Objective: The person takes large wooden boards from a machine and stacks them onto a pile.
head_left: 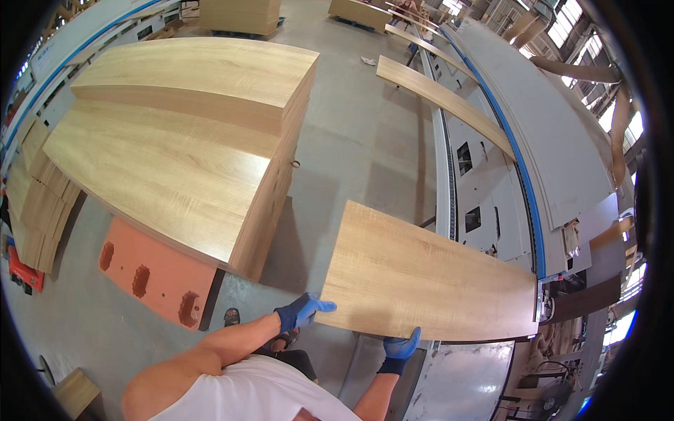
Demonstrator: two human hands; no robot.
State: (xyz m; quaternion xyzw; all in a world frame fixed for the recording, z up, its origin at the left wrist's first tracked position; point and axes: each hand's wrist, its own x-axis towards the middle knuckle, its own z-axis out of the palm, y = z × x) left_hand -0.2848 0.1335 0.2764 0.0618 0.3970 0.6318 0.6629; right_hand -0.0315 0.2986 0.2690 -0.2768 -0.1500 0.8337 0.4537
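Observation:
A light wood-grain board lies level in front of me, its right end at the long machine. My left hand, in a blue glove, is closed on the board's near left corner with the thumb on top. My right hand, also gloved in blue, grips the near long edge, thumb over the top face and fingers hidden underneath. Left of the board stands a tall stack of similar boards, its rear part higher than its front.
An orange block with oval holes sits under the stack. Another board sticks out from the machine farther along. Below the held board is a pale metal panel. Smaller boards are piled at far left, and a fan stands lower right.

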